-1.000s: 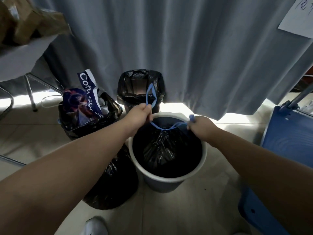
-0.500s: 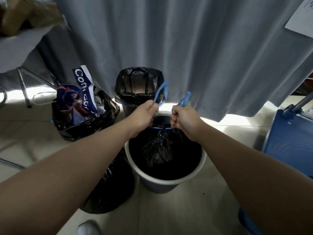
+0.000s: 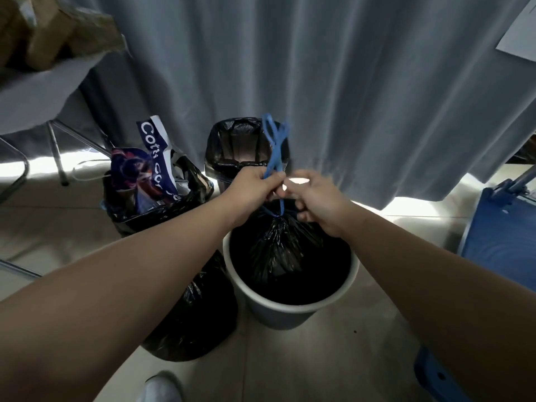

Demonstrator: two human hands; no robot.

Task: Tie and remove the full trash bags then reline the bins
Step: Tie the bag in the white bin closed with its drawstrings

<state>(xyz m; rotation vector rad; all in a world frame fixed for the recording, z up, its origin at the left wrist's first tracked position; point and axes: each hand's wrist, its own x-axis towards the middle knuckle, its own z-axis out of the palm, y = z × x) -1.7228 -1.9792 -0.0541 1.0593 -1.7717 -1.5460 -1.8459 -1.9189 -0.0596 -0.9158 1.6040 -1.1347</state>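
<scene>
Grey curtain (image 3: 348, 97) hangs behind a white bin (image 3: 278, 317) on the tiled floor. Inside it sits the black trash bag (image 3: 278, 248), its neck cinched by a blue drawstring (image 3: 274, 146). The left hand (image 3: 255, 184) grips the cord's loops in curled fingers, holding them upright. The right hand (image 3: 316, 198) curls just beside it; I cannot tell whether it pinches the cord.

In front bin (image 3: 293, 304): gathered bag (image 3: 280, 245). Just above: left hand (image 3: 253, 185) and right hand (image 3: 314, 195), side by side on drawstring (image 3: 275, 146). Behind: 1 lined bin (image 3: 240, 140), then curtain (image 3: 333, 82). Left: open bag (image 3: 179, 204) behind floor bag (image 3: 197, 314).
</scene>
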